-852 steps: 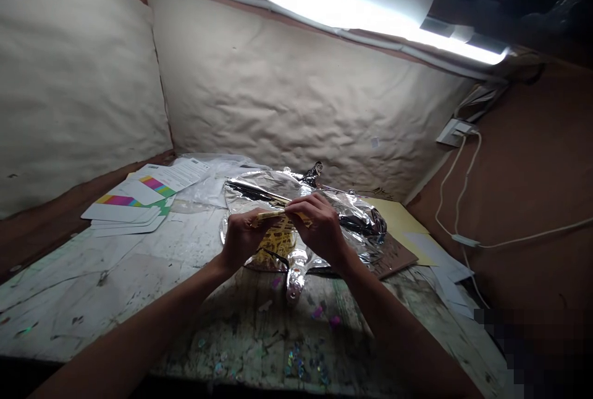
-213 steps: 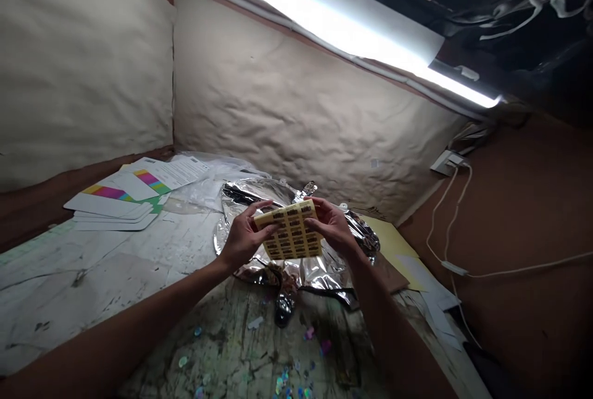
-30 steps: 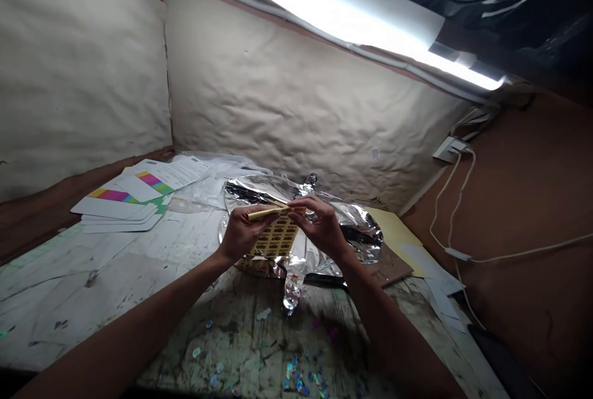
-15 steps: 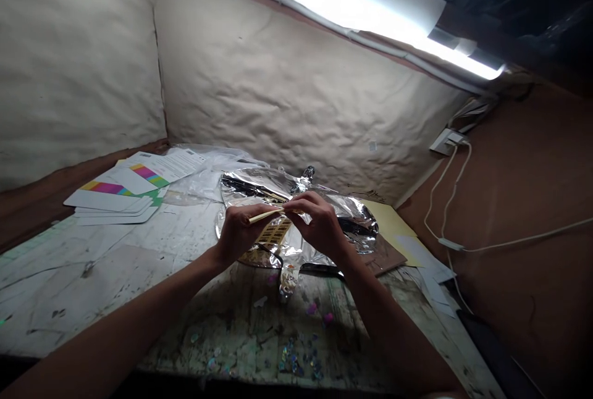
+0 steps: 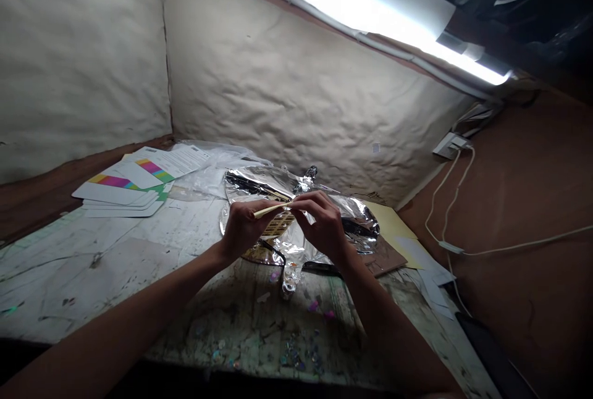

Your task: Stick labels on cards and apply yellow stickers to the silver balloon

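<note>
My left hand pinches a thin pale yellow sheet, seen nearly edge-on. At its right end, the fingertips of my right hand close together against the left fingertips; whatever lies between them is too small to make out. Under both hands a shiny silver foil balloon lies flat and crumpled on the table. A yellow grid pattern shows on the foil just below the sheet. One foil tab points toward me, another toward the wall.
White cards with coloured stripes are piled at left, beside clear plastic film. A brown board and yellow paper lie at right. Sequins dot the worn table. White cables hang on the right wall.
The view has shifted slightly, so the scene sits a little further right. Both hands stay together at the sheet, which lies a bit flatter now.
</note>
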Available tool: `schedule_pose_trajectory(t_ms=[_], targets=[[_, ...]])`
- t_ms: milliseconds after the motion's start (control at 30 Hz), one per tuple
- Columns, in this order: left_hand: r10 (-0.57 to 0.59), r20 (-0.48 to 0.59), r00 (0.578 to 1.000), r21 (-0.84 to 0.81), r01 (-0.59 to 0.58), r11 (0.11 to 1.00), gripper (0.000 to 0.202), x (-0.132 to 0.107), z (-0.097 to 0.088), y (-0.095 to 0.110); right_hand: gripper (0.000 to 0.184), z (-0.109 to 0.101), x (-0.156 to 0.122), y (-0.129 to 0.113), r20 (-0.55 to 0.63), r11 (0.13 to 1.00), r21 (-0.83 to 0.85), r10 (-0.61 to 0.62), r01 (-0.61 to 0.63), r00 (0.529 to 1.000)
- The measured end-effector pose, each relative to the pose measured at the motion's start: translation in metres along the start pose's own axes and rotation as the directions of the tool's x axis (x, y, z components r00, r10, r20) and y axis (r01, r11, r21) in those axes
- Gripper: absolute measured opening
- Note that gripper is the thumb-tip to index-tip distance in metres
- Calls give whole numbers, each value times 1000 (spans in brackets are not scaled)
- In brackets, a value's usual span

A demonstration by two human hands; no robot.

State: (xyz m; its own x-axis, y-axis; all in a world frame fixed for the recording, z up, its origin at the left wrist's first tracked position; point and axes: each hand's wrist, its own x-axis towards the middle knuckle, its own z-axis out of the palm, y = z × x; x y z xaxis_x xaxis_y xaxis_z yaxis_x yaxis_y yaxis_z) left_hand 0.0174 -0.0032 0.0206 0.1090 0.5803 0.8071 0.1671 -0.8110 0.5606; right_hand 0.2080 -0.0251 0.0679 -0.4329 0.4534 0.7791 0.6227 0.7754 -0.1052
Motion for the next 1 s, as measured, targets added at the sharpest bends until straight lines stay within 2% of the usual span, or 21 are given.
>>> schedule_pose_trajectory(t_ms=[167, 267, 633, 900, 1000], targets=[[136, 51, 989, 88, -140, 986, 17, -2, -1, -5, 14, -3, 1, 0, 70, 1000, 8, 5, -5, 998], [152, 47, 987, 87, -155, 984, 17, -4, 1, -6, 12, -4, 0, 1, 64, 1000, -10, -27, 27, 998], [-49, 37, 998, 38, 47, 998, 16, -2, 1, 3, 9, 4, -8, 5, -14, 997, -67, -34, 33, 999], [-175, 2, 985, -53, 175, 983, 17, -2, 4, 1, 9, 0, -6, 5, 41, 992, -95, -81, 84, 996], [-272, -57, 961, -107, 265, 958, 22, 2, 4, -5, 7, -8, -2, -2, 74, 997, -19, -75, 77, 994]])
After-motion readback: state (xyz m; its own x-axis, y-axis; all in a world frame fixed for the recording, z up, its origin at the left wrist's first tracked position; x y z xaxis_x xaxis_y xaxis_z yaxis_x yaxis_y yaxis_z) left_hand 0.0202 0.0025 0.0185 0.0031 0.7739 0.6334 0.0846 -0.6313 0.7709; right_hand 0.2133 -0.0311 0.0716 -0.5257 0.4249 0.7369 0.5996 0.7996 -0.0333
